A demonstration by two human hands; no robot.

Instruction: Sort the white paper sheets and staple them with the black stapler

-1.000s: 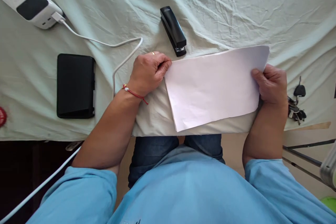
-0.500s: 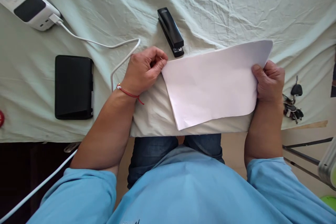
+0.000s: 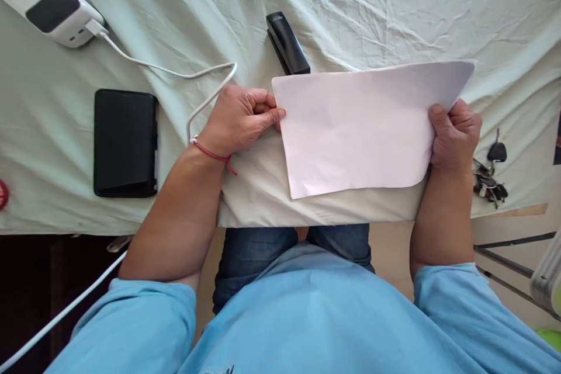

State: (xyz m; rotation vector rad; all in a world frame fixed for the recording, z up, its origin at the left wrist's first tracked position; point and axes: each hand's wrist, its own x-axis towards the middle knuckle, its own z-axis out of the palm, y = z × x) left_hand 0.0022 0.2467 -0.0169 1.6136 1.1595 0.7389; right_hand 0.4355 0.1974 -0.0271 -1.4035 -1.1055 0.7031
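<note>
Fingers (image 3: 267,114) of our left hand (image 3: 239,120) are pinching the near-left edge of the paper (image 3: 359,128), closed on it; our right hand (image 3: 453,134) is curling shut on the opposite edge, thumb on top. We are holding the paper, possibly several sheets, just above the wrinkled cloth (image 3: 394,6), squaring it up, as we judge.

Largest first, placed from the paper: the cloth is lying under it; the black case (image 3: 125,143) is sitting well to its left; the power strip (image 3: 48,3) is lying far left and beyond, its white cable (image 3: 175,73) looping toward our left hand; the stapler (image 3: 287,44) is touching the far-left corner, partly hidden; the keys (image 3: 491,178) are lying just right.

We are judging that the next move calls for bringing a corner to the stapler.

Writing: blue print on the power strip, too blurred to read.
</note>
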